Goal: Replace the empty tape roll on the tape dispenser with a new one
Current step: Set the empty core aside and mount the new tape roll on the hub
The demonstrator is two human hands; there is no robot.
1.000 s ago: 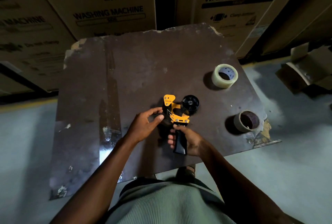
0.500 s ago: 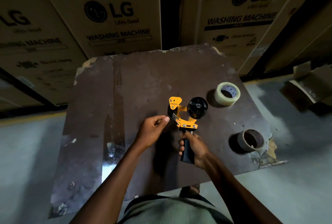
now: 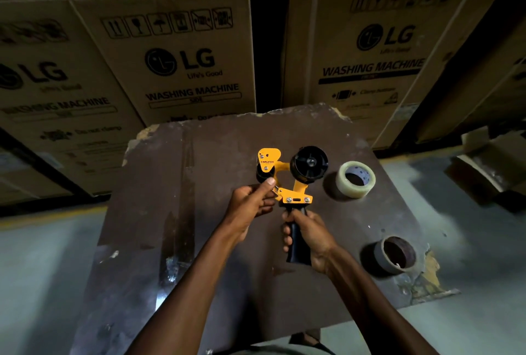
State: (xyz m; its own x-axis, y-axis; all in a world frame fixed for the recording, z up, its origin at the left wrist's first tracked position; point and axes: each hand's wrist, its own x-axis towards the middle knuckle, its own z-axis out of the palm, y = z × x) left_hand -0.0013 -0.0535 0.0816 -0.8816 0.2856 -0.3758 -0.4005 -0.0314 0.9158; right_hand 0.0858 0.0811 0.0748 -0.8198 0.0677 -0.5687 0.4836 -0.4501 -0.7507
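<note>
A yellow tape dispenser (image 3: 287, 172) with a black handle is held upright above the brown board. Its black hub (image 3: 310, 163) carries no roll. My right hand (image 3: 311, 236) is wrapped around the handle. My left hand (image 3: 250, 206) pinches the dispenser's front edge by the blade, thumb up against the black roller. A new clear tape roll (image 3: 355, 179) lies flat on the board to the right of the hub. The empty brown cardboard core (image 3: 395, 255) lies nearer, at the board's right edge.
The worn brown board (image 3: 182, 212) serves as a table, chipped at its right corner. Stacked washing-machine cartons (image 3: 182, 55) stand close behind it. Grey floor (image 3: 42, 269) lies on both sides, with folded cardboard (image 3: 489, 166) at the far right.
The dispenser has been lifted and tilted more upright, away from me. My left hand has closed in from beside it onto its front edge. The view has tilted up.
</note>
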